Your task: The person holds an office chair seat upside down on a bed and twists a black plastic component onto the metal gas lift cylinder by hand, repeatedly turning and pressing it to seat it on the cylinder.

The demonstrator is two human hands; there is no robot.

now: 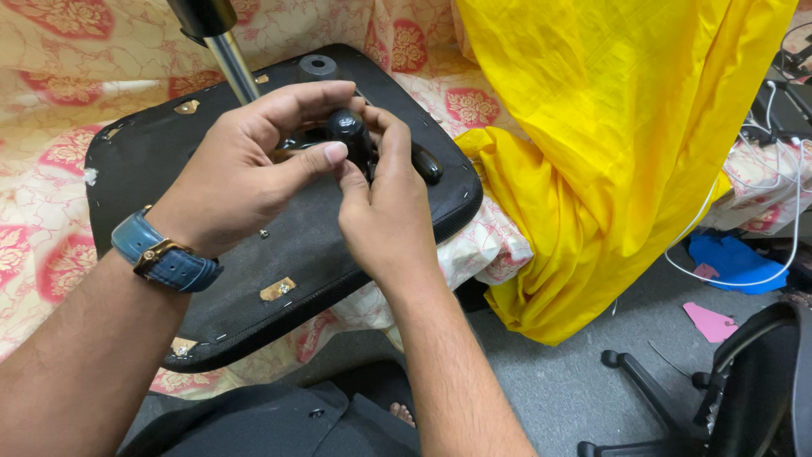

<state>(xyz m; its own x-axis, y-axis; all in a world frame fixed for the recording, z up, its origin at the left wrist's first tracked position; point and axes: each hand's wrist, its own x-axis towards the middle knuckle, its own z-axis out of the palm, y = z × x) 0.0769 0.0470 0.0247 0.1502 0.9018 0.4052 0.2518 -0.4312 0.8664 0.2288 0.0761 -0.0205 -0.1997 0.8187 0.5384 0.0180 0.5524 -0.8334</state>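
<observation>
Now I see the left hand (233, 173), blue watch on its wrist, pinching a black knob (348, 129) above the upturned chair seat (152, 161) near its far edge; the right hand (385, 207) grips that knob too, yellow cloth (609, 152) lying right.

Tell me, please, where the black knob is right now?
In the head view, the black knob sits upper centre, pinched between the left hand and right hand, above the upturned black seat base.

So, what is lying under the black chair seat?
The black chair seat lies upside down on a cream cloth with red flowers. The cloth hangs over the edge, so what it covers cannot be seen. Both hands hold a black knob above it.
</observation>
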